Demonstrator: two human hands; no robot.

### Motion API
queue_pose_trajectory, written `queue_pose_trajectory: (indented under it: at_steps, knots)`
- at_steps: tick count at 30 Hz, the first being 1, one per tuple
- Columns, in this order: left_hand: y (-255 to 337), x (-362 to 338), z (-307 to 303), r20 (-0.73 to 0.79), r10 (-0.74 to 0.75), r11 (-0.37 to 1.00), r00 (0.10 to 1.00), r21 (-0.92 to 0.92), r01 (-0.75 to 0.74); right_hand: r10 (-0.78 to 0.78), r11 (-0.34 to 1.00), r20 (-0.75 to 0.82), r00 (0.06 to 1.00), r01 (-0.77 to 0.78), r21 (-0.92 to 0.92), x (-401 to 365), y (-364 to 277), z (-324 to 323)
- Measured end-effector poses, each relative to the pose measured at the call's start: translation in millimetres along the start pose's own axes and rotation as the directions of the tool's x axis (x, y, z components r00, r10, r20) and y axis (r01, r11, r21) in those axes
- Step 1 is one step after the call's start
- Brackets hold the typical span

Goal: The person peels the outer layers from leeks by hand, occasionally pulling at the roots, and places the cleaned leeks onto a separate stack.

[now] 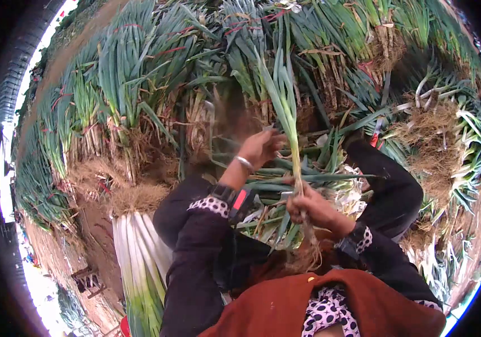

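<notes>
Leek [294, 147] is extending above the person's lap, green leaves pointing away from the body and roots [308, 255] hanging near the rust-coloured garment [277, 303]. The right hand [314, 210] is gripping its pale lower stem, fingers closed around it. The left hand [260, 149] is hovering close to the stalk, fingers partly open and loosely curled, seemingly holding nothing. Loose leaves [285, 185] are lying between the 2 bent legs. Thick white stems [139, 241] are lying beside the left leg, while bundles [119, 84] with red ties are filling the ground ahead.
</notes>
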State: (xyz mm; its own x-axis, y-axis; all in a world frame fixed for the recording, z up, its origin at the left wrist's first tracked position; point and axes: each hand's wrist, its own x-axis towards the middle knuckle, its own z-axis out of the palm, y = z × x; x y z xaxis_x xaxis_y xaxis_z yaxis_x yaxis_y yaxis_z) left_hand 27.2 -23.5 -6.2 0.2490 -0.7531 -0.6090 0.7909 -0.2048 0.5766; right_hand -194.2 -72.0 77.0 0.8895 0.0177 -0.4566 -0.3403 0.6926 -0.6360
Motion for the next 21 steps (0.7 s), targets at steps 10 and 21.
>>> queue_pose_trajectory:
  at_steps: [10, 21]
  knots:
    - [21, -32, 33, 0.186, 0.222, 0.973, 0.957, -0.099, -0.207, -0.261, 0.922, -0.29, 0.921, 0.148, -0.357, 41, -35, -23]
    - [36, -18, 26, 0.006, 0.335, 0.914, 0.942, -0.246, -0.323, -0.344, 0.802, -0.131, 0.93, 0.218, -0.556, 115, -71, -23]
